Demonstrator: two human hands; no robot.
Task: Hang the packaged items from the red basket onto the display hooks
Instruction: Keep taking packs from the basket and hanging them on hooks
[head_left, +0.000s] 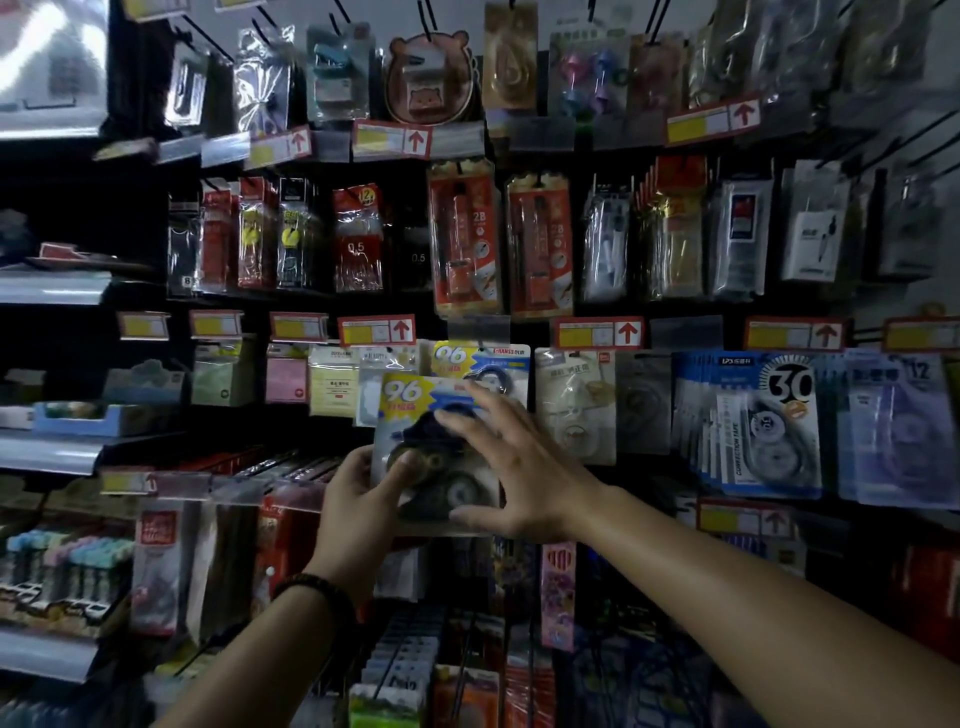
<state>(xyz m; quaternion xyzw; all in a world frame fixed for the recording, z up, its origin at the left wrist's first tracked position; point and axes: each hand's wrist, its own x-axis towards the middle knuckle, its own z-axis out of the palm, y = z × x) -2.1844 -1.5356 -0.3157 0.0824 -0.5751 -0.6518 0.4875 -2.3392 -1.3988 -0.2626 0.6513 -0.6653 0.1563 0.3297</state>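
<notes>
Masking the 96 pack's (410, 402) middle, right hand (524, 467) spreads flat.

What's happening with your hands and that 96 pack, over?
Left hand grips 96 pack, lower left edge. Right hand open, fingers on its front. Not hooked yet; matching pack hangs just behind.

Red-arrow price label (376, 330); blue tray (78, 418), left shelf (49, 456).

hands: 2 (left hand (358, 499), right hand (524, 467)) | "96" packs (410, 410): 2, one held, one behind | orange 2B packs (464, 244) above hands: 2
</notes>
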